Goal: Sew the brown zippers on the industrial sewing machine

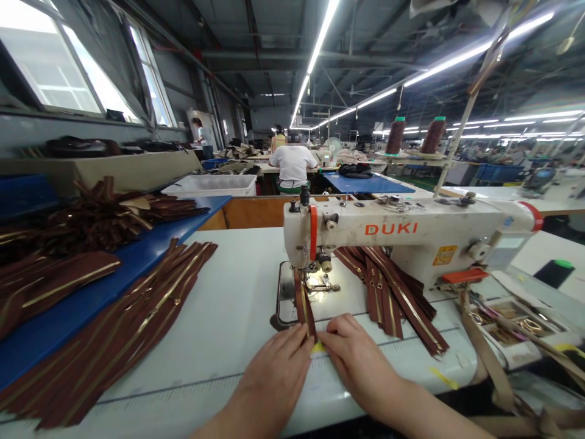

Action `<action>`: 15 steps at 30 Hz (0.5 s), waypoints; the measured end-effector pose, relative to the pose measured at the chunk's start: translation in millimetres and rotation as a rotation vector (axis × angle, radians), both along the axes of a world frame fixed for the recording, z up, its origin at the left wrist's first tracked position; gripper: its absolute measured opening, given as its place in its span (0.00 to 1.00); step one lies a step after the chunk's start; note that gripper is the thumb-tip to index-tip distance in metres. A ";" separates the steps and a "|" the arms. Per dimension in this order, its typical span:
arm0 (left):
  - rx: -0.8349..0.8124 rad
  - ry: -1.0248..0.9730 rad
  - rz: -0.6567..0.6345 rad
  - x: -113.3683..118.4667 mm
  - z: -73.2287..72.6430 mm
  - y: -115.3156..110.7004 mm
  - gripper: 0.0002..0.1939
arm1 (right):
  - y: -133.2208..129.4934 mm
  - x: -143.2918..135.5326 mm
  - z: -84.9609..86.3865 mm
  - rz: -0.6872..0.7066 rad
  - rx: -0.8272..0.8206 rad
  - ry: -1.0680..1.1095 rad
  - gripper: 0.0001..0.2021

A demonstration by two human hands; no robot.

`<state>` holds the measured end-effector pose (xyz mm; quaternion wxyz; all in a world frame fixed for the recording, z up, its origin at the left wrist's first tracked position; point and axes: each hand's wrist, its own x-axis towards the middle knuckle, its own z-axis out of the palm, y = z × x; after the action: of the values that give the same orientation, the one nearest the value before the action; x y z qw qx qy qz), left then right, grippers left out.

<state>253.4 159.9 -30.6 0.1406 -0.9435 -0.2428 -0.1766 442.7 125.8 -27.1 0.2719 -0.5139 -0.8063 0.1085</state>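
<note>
On the pale, smooth tabletop (237,299), a large loose fan of brown fabric zippers with gold teeth (137,317) lies to the left; a brushing forearm could slide it out of order. The white metal sewing machine with orange-red lettering (402,210) looks the chief hazard: both hands sit just in front of its head, and fingers carried along with the cloth could come too near the needle. The smaller sheaf of brown zippers (414,305) beneath its arm could catch the work if nudged leftward.

The left hand (274,366) is nearly closed, fingertips gathered on the near end of a single narrow brown zipper strip with a gold line (304,305), which runs up under the machine's head. The right hand (361,360) is half curled, fingertips at the strip's right edge; whether they pinch or only press, I cannot tell. Uneven tension between the hands would probably skew the strip, and metal teeth straying under the needle might break it.

The bottom of the view cuts off both forearms. The machine's head hides the strip's far end, bright lamplight blurs the needle area, and fingers crowd a small yellow tape mark (319,347).
</note>
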 end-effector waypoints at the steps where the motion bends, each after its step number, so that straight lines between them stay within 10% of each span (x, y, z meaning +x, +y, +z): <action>1: 0.000 0.004 -0.004 0.1 1.2 0.2 0.17 | -0.2 -0.3 0.2 0.000 -0.007 0.005 0.10; 15: -0.013 -0.026 -0.095 -1.6 10.7 4.9 0.17 | -0.5 -2.0 -1.8 0.016 0.066 -0.076 0.09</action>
<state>251.8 164.8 -19.9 0.1228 -0.9524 -0.2007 -0.1938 440.7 125.3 -28.9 0.2571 -0.5018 -0.8234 0.0643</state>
